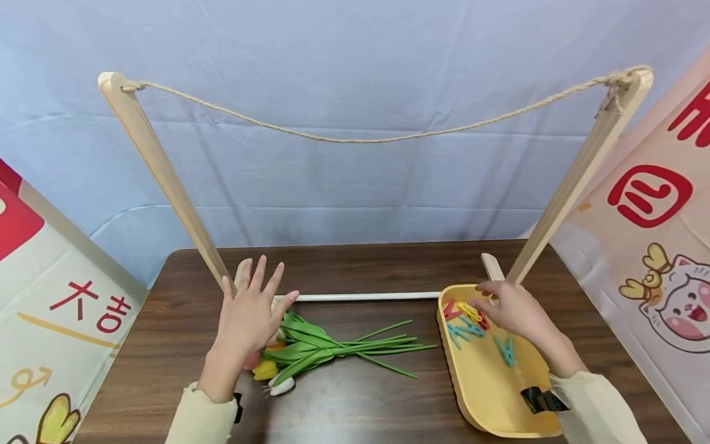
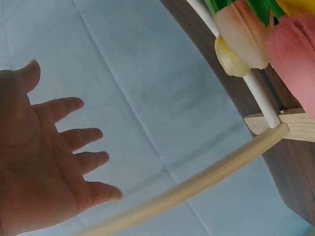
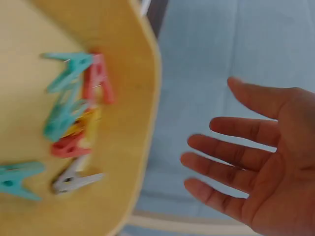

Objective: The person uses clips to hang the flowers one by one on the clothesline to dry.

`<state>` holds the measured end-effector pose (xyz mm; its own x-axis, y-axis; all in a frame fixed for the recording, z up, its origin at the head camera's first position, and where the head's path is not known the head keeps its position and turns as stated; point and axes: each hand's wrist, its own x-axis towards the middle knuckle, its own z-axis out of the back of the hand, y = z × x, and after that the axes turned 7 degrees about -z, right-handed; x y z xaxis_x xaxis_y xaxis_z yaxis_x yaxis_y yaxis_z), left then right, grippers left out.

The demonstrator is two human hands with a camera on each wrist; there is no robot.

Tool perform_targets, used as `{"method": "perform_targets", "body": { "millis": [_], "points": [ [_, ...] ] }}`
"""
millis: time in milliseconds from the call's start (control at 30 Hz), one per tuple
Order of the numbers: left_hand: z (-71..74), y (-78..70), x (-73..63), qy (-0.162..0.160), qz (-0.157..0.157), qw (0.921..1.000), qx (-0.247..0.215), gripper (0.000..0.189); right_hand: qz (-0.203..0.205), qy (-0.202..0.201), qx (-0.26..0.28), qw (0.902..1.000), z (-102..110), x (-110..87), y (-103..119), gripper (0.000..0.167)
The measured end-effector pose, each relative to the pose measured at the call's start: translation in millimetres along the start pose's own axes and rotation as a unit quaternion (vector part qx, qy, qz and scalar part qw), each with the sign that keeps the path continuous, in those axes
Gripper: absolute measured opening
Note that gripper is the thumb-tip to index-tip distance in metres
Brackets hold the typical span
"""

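My left hand (image 1: 251, 317) is spread above the flower heads at the left, its fingers apart and holding nothing. Beneath it lies a bunch of artificial tulips (image 1: 310, 348), green stems pointing right, with pink, yellow and white blooms (image 2: 298, 54). My right hand (image 1: 513, 308) hovers over the far right part of a yellow tray (image 1: 463, 394). In the right wrist view its fingers (image 3: 231, 152) are extended with nothing between them. Several clothespins, among them red, yellow, teal (image 1: 505, 350) and a grey one (image 3: 74, 179), lie loose in the tray.
A wooden frame stands on the dark table (image 1: 355, 407), with a left post (image 1: 166, 179), a right post (image 1: 582, 172) and a white crossbar (image 1: 368, 297) low down. A twine rope (image 1: 355, 140) sags between the post tops. Pale blue cloth (image 1: 355, 203) hangs behind.
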<state>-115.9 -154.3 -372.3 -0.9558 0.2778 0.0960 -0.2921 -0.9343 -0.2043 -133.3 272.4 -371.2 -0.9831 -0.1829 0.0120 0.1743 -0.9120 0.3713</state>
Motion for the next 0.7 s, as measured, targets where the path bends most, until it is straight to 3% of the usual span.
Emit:
{"method": "perform_targets", "body": {
  "millis": [267,700],
  "points": [
    [0.4,11.4,-5.6,0.013,0.023,0.9996,-0.003,0.057,-0.031,0.082,0.063,0.9941,-26.8,13.4,-34.6,0.009],
    [-4.4,19.2,-11.2,-0.005,0.030,0.9995,0.000,0.051,-0.042,0.058,0.038,0.9967,-56.3,18.5,-57.2,0.032]
  ]
}}
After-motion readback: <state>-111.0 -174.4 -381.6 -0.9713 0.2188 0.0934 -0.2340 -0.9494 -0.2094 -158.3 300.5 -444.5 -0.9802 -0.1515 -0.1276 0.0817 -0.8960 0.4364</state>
